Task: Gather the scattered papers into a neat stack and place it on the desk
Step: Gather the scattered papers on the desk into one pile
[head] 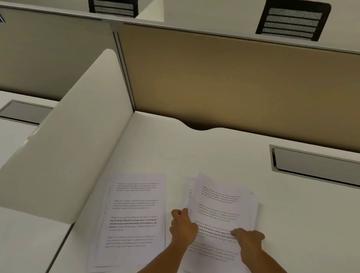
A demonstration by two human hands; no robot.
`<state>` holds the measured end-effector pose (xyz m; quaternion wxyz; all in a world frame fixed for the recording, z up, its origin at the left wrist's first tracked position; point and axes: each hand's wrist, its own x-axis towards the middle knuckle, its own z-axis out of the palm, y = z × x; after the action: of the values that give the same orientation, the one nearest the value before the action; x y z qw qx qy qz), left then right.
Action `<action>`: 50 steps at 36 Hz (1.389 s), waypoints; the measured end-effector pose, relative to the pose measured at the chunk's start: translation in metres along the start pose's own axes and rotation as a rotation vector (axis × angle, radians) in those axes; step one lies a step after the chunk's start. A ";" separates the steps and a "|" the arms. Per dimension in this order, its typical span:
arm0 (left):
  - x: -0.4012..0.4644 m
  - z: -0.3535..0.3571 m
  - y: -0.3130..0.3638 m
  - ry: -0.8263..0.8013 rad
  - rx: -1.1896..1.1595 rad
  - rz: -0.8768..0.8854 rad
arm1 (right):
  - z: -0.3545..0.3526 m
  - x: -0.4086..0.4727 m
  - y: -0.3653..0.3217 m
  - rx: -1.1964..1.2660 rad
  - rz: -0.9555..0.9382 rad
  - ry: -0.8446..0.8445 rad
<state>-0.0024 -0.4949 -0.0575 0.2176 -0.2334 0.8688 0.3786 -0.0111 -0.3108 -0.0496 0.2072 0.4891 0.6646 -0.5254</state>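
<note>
Holding a loose bundle of printed papers (222,208) in both hands, I am keeping it low over the near middle of the white surface (232,150). Its sheets are fanning out unevenly, their far corners splaying apart, and the bundle is tilting so that its far end is pointing away to the right. My left hand (182,225) is curling around the bundle's left edge, fingers clenched on the paper. My right hand (249,237) is pinching the bundle near its right edge, thumb lying on the printed top sheet. I cannot tell whether the bundle's far end is resting on the surface or hanging just above it.

Just to the left of the bundle, a second small pile of printed sheets (130,220) is lying flat on the surface, its pages slightly offset from one another at the near corner. It is sitting near my left hand but apart from it.

Beside that pile, a rounded white side divider (64,154) is rising along the left of the surface. A tan partition panel (246,79) is running along the back. A grey cable tray lid (328,168) is sitting recessed in the surface at right, well apart from the papers. Beyond the partition, two black mesh chair backs (293,19) are showing.
</note>
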 end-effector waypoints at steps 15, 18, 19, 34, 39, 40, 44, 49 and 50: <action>-0.015 -0.009 -0.010 -0.129 -0.465 -0.085 | -0.010 0.005 0.004 -0.267 -0.010 -0.017; -0.026 -0.011 -0.011 -0.147 -0.508 -0.055 | -0.013 0.002 0.006 -0.279 -0.035 -0.026; -0.030 -0.010 -0.009 -0.161 -0.513 -0.054 | -0.014 0.002 0.008 -0.247 -0.044 -0.044; -0.069 -0.040 0.000 -0.268 -0.679 0.142 | -0.073 -0.008 0.024 0.289 -0.090 -0.485; -0.086 -0.054 0.003 -0.321 -0.702 0.155 | -0.091 -0.020 0.024 0.319 -0.131 -0.655; -0.089 -0.054 0.003 -0.311 -0.699 0.148 | -0.093 -0.022 0.024 0.319 -0.142 -0.664; -0.100 -0.055 0.004 -0.246 -0.713 0.123 | -0.101 -0.031 0.022 0.337 -0.192 -0.733; -0.112 -0.055 0.002 -0.191 -0.757 0.099 | -0.101 -0.037 0.015 0.304 -0.247 -0.639; -0.113 -0.054 0.001 -0.182 -0.755 0.099 | -0.099 -0.038 0.014 0.295 -0.252 -0.617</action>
<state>0.0764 -0.5082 0.0393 0.1739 -0.2204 0.6556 0.7010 0.0411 -0.2380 0.0091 0.2590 0.2465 0.5429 -0.7599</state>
